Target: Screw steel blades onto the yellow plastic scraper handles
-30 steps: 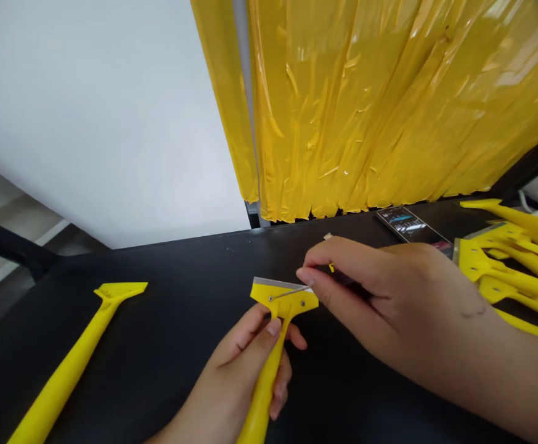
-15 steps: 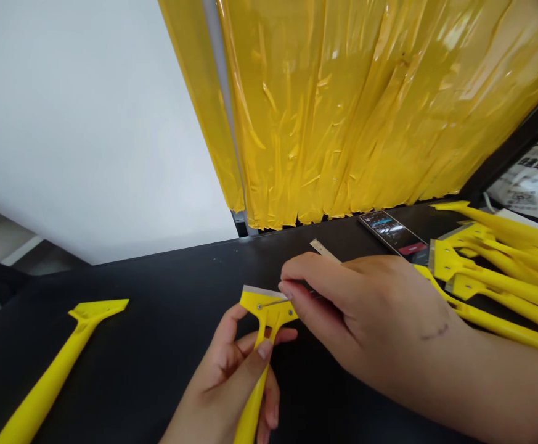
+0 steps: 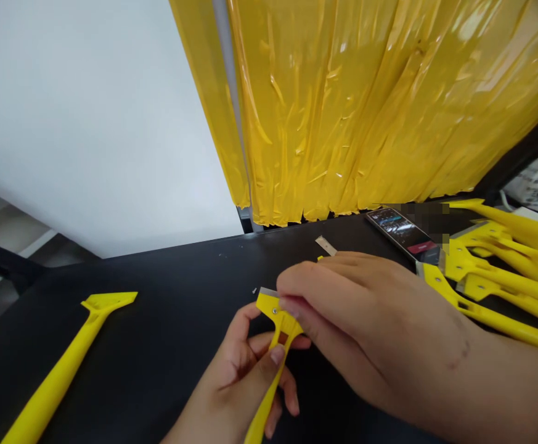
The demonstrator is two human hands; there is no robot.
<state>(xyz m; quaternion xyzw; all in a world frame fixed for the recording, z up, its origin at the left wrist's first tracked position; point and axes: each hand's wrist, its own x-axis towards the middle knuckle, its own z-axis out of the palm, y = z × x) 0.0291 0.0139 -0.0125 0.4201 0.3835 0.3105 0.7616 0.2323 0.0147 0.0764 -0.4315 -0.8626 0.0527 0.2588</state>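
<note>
My left hand [image 3: 245, 376] is closed round a yellow scraper [image 3: 269, 388], thumb on the neck, its head pointing up. A metal blade edge [image 3: 269, 291] runs along the top of that head, and a screw [image 3: 275, 311] shows on its left side. My right hand [image 3: 365, 320] pinches at the right part of the head, covering it. A thin metal rod, seen in this pinch in the earlier view, is hidden by the fingers now. Close to the scraper head, a tiny metallic bit [image 3: 254, 290] lies on the black table [image 3: 167, 345].
Another yellow scraper [image 3: 72, 357] lies at left. Several yellow scrapers [image 3: 504, 271] are heaped at right, beside a phone [image 3: 402, 234]. A small metal blade [image 3: 326, 245] lies behind my right hand. Yellow plastic strips [image 3: 342, 111] hang behind the table, beside a white panel [image 3: 102, 123].
The view has shifted slightly, so everything sits further right. My right fingertips have closed in over the scraper head's right part, and the thin metal rod no longer shows.
</note>
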